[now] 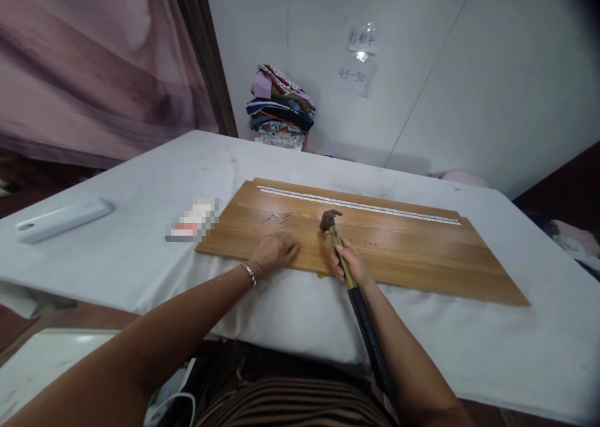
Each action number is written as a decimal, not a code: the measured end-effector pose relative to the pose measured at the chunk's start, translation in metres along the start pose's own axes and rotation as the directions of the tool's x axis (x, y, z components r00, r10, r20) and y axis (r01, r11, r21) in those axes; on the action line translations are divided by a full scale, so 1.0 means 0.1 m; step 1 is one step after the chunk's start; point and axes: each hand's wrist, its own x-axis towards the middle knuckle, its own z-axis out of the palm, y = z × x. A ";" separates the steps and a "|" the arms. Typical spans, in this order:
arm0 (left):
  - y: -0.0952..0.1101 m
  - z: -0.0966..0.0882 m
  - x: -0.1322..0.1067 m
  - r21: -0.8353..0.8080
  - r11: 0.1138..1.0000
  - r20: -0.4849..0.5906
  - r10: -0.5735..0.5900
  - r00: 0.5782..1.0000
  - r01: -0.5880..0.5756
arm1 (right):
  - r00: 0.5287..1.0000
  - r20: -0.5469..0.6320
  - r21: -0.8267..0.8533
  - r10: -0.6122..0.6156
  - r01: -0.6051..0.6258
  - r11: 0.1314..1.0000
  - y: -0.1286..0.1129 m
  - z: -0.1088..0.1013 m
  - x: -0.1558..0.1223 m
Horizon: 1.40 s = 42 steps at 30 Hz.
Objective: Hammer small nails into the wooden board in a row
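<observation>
My right hand (pixel 349 261) is wrapped round the yellow-green handle of a claw hammer (pixel 344 264), well up toward the head. Its rusty head is over the board, and the black grip slants back toward my body. On the near edge of the wooden board (pixel 422 252) rests my left hand (pixel 276 252), fingers curled together; anything under the fingertips is hidden. Just beyond it lies a small loose pile of nails (pixel 280 218). A short row of small dark marks (pixel 367 244) runs along the board to the right of the hammer; holes or nail heads, I cannot tell.
Two white measuring strips (pixel 356 204) run along the board's far side. A white-covered table (pixel 154 170) carries the board, a blurred-out packet (pixel 193 221) and a white plastic handled object (pixel 65 219). Folded clothes (pixel 281 108) are stacked at the back by the wall.
</observation>
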 end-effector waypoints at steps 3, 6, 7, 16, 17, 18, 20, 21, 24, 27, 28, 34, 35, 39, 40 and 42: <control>0.00 0.00 0.00 -0.002 1.000 -0.001 0.009 1.000 -0.009 | 1.000 0.012 0.002 -0.022 0.022 1.000 -0.02 0.00 -0.01; 0.02 -0.01 0.00 0.018 1.000 0.007 0.012 1.000 -0.012 | 1.000 0.022 0.005 -0.021 0.021 1.000 -0.02 0.00 -0.01; 0.02 -0.02 0.00 0.029 1.000 0.016 0.010 1.000 -0.011 | 1.000 0.025 0.004 -0.019 0.019 1.000 -0.02 0.00 -0.01; 0.04 -0.04 0.00 0.039 0.999 0.026 -0.006 1.000 0.005 | 1.000 0.012 -0.022 0.016 -0.016 1.000 0.00 0.01 0.00; 0.03 -0.04 0.00 0.036 0.999 0.026 -0.008 1.000 0.007 | 1.000 0.005 -0.019 0.014 -0.014 1.000 0.00 0.01 0.00; 0.03 -0.03 0.00 0.031 0.999 0.024 -0.008 1.000 0.007 | 1.000 0.001 -0.016 0.011 -0.011 1.000 -0.01 0.01 -0.01; 0.03 -0.02 0.00 0.019 1.000 0.013 -0.008 1.000 0.008 | 1.000 0.003 -0.009 0.009 -0.009 1.000 -0.02 0.00 -0.02; 0.03 -0.02 0.00 0.014 1.000 0.009 -0.006 1.000 0.006 | 1.000 0.008 -0.007 0.010 -0.010 1.000 -0.03 0.00 -0.02; 0.03 -0.01 -0.01 0.021 1.000 0.002 -0.009 1.000 0.009 | 1.000 0.014 -0.003 0.012 -0.012 1.000 -0.06 0.01 -0.03; 0.04 -0.03 -0.01 0.044 0.999 0.007 -0.016 1.000 0.016 | 1.000 0.017 -0.005 0.012 -0.012 1.000 -0.07 0.05 -0.03; 0.04 -0.04 -0.01 0.051 0.999 0.013 -0.017 1.000 0.016 | 1.000 0.018 -0.010 0.012 -0.012 1.000 -0.07 0.06 -0.02; 0.04 -0.04 0.00 0.031 0.999 0.005 -0.012 1.000 0.012 | 1.000 0.009 -0.034 0.023 -0.023 0.999 -0.01 0.05 -0.01; 0.04 -0.03 0.00 0.029 1.000 0.001 -0.009 1.000 0.009 | 1.000 0.005 -0.036 0.026 -0.026 0.999 0.00 0.04 -0.01; 0.04 -0.01 0.00 0.022 1.000 0.002 -0.004 1.000 0.003 | 1.000 -0.008 -0.030 0.014 -0.014 0.999 0.02 0.00 -0.01; 0.04 -0.01 0.00 0.024 1.000 0.004 -0.002 1.000 0.002 | 1.000 -0.006 -0.024 0.007 -0.007 1.000 0.02 0.00 -0.01; 0.04 -0.02 -0.01 0.037 0.999 0.009 -0.001 1.000 0.001 | 1.000 0.000 -0.014 -0.004 0.004 1.000 0.01 0.00 -0.02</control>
